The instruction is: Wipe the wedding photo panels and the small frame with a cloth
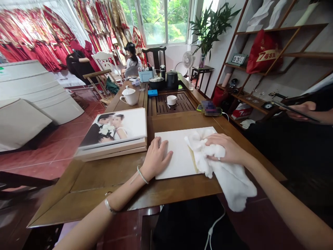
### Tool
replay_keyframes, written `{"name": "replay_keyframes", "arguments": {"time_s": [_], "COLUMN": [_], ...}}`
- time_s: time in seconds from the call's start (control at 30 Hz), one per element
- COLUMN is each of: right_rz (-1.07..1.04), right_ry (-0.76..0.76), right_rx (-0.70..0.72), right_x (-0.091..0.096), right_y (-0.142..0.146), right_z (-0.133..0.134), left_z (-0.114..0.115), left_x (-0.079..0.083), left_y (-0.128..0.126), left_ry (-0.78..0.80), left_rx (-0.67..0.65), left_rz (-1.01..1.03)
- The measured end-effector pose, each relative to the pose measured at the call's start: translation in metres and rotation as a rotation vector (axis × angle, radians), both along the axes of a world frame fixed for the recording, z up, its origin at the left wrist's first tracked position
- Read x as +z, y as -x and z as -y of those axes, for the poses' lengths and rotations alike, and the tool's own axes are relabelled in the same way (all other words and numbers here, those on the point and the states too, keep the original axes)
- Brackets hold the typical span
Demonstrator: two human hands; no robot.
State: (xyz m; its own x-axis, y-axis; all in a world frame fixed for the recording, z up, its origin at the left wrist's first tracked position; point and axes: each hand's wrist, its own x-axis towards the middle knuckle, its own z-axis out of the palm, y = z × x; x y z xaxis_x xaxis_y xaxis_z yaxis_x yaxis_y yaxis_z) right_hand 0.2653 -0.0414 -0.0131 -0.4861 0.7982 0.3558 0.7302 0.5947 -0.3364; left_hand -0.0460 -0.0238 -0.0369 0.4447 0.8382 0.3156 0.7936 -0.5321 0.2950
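Observation:
A flat white panel (pixel 179 158) lies on the wooden table in front of me. My left hand (pixel 156 158) rests on its left edge, fingers spread and holding nothing. On the panel's right half, my right hand (pixel 226 147) grips a bunched white cloth (pixel 205 152), whose loose end hangs over the table's front edge. A yellowish strip or mark (pixel 193 159) shows on the panel beside the cloth; I cannot tell which it is. Left of the panel, a framed wedding photo (pixel 130 128) lies on top of a stack of similar frames.
Beyond the panel are a slatted tea tray (pixel 158 106) with a white cup (pixel 171 100), a lidded white mug (pixel 129 95), a blue box (pixel 152 92) and a black kettle (pixel 172 80). A phone (pixel 199 107) lies at right. Another person's hand (pixel 301 111) holds a device at far right.

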Motion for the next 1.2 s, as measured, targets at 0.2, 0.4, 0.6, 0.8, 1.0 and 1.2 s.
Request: {"name": "replay_keyframes", "arguments": {"time_s": [0.2,0.4,0.6,0.8,1.0,1.2], "right_rz": [0.025,0.045,0.027,-0.031,-0.022,-0.014], "right_ry": [0.045,0.057,0.064,0.106,0.142,0.127], "right_rx": [0.055,-0.082,-0.235,-0.378,-0.177,-0.031], "right_x": [0.003,0.001,0.006,0.007,0.012,0.013], "right_y": [-0.022,-0.038,-0.021,0.004,0.018,0.003], "right_z": [0.045,0.020,-0.040,-0.052,-0.010,0.027], "left_z": [0.000,0.000,-0.001,-0.002,-0.001,0.000], "left_x": [0.001,0.000,-0.002,-0.003,0.000,0.000], "left_y": [0.000,0.000,0.001,0.002,0.001,0.001], "left_ry": [-0.005,-0.011,-0.011,-0.023,0.002,-0.016], "left_rx": [-0.006,-0.011,-0.005,-0.014,0.001,0.000], "left_rz": [0.000,-0.003,0.008,0.030,-0.008,-0.015]}}
